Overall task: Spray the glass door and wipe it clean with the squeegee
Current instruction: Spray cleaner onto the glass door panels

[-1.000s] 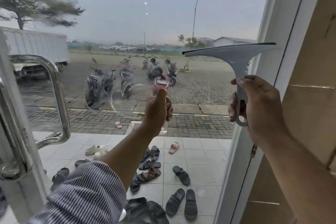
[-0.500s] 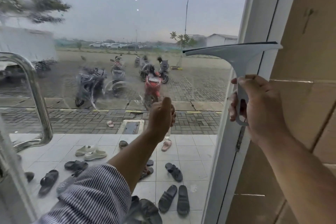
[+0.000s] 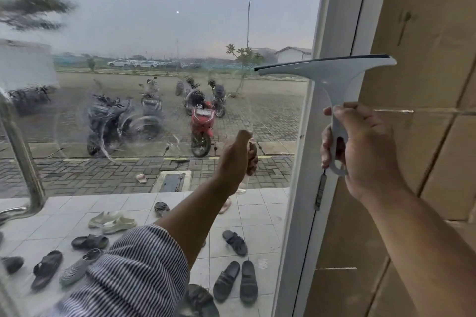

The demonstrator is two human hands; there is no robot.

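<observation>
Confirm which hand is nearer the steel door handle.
Left. The left hand, gripping the spray bottle mid-pane, sits right of the door handle; the right hand, holding the squeegee, is farther right, by the door frame.

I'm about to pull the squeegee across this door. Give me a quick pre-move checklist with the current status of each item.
1. Grip on the squeegee: the right hand wraps its handle. Ok.
2. Blade lined up on the glass door: it spans the white frame and the wall, with only its left end over the pane. Not ok.
3. Glass wetted: streaks and droplets cover the left and middle. Ok. For the strip beside the frame, cannot tell.
4. Stroke path free: the left hand holds the spray bottle up in front of the lower pane. Not ok.
5. Blade rubber condition: cannot tell.
</observation>
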